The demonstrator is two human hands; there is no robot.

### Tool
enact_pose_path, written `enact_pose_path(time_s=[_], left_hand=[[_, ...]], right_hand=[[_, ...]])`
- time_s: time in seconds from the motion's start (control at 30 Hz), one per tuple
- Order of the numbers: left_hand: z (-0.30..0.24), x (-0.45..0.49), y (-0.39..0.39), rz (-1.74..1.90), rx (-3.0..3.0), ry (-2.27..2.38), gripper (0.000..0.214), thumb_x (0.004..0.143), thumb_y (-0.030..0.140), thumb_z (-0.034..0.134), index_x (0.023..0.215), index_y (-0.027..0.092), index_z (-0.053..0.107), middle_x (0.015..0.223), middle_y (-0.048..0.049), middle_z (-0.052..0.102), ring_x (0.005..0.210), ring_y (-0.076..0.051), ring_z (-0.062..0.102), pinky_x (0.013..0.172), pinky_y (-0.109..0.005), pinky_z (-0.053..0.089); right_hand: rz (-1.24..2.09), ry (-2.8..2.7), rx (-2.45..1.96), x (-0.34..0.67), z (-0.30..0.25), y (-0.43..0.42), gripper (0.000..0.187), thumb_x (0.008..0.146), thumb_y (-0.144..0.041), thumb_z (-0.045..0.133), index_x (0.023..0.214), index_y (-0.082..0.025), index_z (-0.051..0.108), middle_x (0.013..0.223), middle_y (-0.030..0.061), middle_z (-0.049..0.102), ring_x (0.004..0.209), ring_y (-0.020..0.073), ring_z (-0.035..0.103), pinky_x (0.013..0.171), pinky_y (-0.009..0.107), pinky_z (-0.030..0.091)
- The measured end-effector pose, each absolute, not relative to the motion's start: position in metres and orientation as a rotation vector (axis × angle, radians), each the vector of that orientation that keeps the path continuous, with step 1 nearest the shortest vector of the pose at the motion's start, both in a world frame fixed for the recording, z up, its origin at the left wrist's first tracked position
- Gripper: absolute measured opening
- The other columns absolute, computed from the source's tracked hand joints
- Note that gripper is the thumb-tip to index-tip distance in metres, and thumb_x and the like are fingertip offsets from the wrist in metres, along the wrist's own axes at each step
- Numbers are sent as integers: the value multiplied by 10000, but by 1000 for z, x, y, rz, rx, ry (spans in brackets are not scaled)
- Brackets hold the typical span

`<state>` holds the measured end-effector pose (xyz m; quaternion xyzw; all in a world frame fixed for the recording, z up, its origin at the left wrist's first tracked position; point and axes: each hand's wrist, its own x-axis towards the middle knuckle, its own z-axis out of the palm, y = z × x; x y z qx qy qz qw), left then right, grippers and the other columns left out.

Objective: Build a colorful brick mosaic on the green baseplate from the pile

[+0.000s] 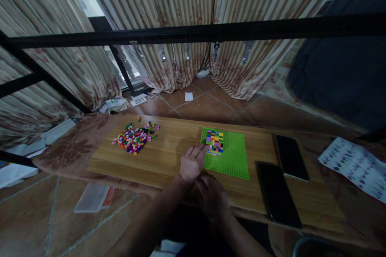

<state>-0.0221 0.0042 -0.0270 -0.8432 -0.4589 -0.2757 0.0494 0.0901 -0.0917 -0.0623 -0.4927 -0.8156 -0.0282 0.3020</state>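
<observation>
A bright green baseplate (233, 156) lies on the wooden board (169, 144), with a patch of small coloured bricks (214, 141) built at its far left corner. My left hand (192, 163) rests flat at the plate's left edge, fingers stretched out toward the brick patch. My right hand (212, 197) sits just behind it near the board's front edge, fingers curled downward; whether anything is in them is hidden. A heap of loose coloured bricks (132, 138) lies at the far left of the board, well away from both hands.
Two dark phones (278, 193) (291, 156) lie right of the plate. A printed sheet (356, 166) is at the far right. A black metal bar (196, 32) crosses above, curtains behind. A clear plastic box (94, 197) lies on the tiled floor.
</observation>
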Motion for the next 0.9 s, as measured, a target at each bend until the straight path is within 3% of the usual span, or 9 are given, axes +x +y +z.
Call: enact_pose_path(time_s=[0.4,0.63,0.8,0.9], left_hand=[[-30,-20,9,-847,-2617,-1369,400,904,111,414,1268,179,563,1179,-62,651,1004,-187,573,901,-304,521],[-17,-19,6,-833,-2679,-1454,404,886,110,458,1265,213,554,1181,-53,645,1035,-195,573,921,-323,513],[-10,-20,3,-1010,-2615,-1631,413,919,153,433,1323,221,488,1080,-56,677,980,-185,617,913,-342,507],[-10,-25,4,-1157,-2527,-1835,377,928,189,429,1298,194,502,1122,-85,667,1001,-191,631,888,-342,515]], right_hand=[[-2,-2148,-1349,87,-67,-93,299,875,-111,477,1134,-163,617,1081,103,601,1030,240,541,948,380,445],[124,-2184,-1383,88,-57,-90,240,859,-105,488,1037,-185,627,989,85,593,896,217,543,827,346,484],[221,-2098,-1301,90,-49,-91,226,845,-96,484,979,-191,638,957,75,598,890,205,551,804,324,494],[187,-1957,-1238,99,-41,-95,267,874,-96,435,1026,-187,636,996,82,604,969,200,560,860,326,494]])
